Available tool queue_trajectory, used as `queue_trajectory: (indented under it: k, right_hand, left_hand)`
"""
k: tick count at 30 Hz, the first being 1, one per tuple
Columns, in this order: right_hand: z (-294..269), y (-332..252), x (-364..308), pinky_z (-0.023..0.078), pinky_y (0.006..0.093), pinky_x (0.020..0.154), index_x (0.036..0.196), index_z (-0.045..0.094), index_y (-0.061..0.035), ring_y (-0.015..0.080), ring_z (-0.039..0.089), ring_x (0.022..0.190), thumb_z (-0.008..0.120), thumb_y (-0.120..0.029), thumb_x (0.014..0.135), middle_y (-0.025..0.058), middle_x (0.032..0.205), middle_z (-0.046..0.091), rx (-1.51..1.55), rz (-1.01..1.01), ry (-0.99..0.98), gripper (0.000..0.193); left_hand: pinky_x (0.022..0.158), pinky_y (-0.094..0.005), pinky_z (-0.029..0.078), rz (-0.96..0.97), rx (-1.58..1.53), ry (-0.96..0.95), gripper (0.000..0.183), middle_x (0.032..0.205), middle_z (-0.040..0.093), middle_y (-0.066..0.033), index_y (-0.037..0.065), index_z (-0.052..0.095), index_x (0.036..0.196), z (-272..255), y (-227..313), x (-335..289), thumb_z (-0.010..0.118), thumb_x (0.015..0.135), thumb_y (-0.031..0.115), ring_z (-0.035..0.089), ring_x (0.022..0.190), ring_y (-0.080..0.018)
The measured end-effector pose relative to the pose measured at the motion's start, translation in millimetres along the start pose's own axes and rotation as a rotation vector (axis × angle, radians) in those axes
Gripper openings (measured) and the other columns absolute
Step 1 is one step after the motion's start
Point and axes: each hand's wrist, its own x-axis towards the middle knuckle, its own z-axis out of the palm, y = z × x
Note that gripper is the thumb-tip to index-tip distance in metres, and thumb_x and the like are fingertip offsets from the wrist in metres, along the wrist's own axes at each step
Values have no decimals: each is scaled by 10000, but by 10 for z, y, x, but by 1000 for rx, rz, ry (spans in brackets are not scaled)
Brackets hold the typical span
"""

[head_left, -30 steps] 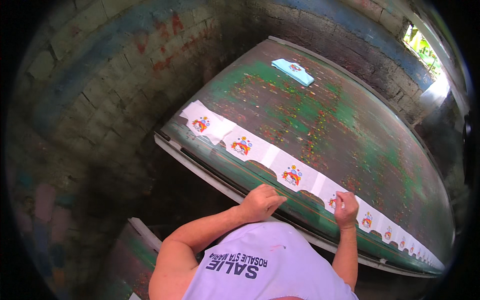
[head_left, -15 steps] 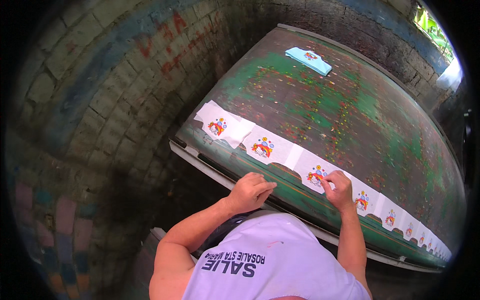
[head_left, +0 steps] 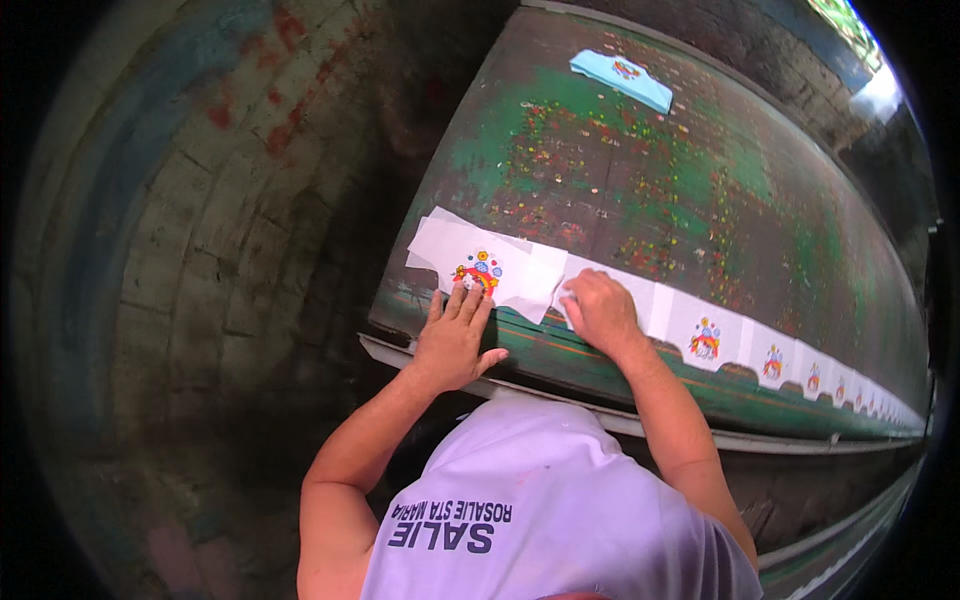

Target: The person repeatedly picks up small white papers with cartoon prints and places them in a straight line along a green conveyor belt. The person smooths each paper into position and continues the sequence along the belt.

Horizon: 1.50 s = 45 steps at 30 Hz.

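Observation:
A row of white cut cloth pieces with a colourful cartoon print runs along the near edge of a long green table [head_left: 540, 345]. My left hand [head_left: 455, 335] lies open on the leftmost white cloth piece [head_left: 525, 275], its fingers spread over the lower part of the print. My right hand [head_left: 605, 310] is closed over the adjoining white cloth piece [head_left: 640, 290], fingers curled down and covering its print. Whatever those fingertips hold, if anything, is hidden. The leftmost piece lies loose and slightly askew, with another white layer showing at its upper edge.
A folded light-blue printed cloth [head_left: 622, 80] lies toward the table's far side. Farther right, more printed white pieces [head_left: 705, 340] continue the row. Dried paint specks cover the tabletop. A block wall [head_left: 230, 240] stands at the left.
My left hand has gone from hovering off the table's near edge to resting on the leftmost piece, fingers spreading. My right hand has shifted left along the row to the second piece.

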Motion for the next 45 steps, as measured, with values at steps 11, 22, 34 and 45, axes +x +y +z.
queue_trajectory:
  k: [11,22,34,45]
  right_hand:
    - [321,-239,318,616,489,847,1020,770,-51,358,761,1003,858,-275,916,150,1024,745,-106,420,-9,262]
    - [89,-559,497,603,361,757,893,722,-18,230,735,815,765,-43,895,93,921,745,772,166,-322,49]
    - [523,414,1245,589,327,774,1206,759,-10,131,701,807,761,-53,979,77,978,776,557,609,136,230]
    - [579,322,1441,600,512,870,937,784,-52,352,748,969,794,-173,923,131,985,744,-51,240,-84,122]
  left_hand:
    - [1305,-672,267,190,-41,-32,881,1721,435,-237,69,518,1628,-115,-431,229,747,973,612,344,1630,-454]
    - [1245,-622,393,371,-218,341,678,1360,727,-150,117,643,1512,-254,-993,973,731,851,-11,658,1323,-374]
    - [909,-274,570,-297,-1199,374,412,1159,795,-79,-46,712,1374,75,-2380,1944,821,984,31,719,1005,-116]
    - [1113,-508,509,-75,-501,751,591,1385,685,-198,33,654,1463,212,-2363,2146,798,892,-20,639,1294,-407]
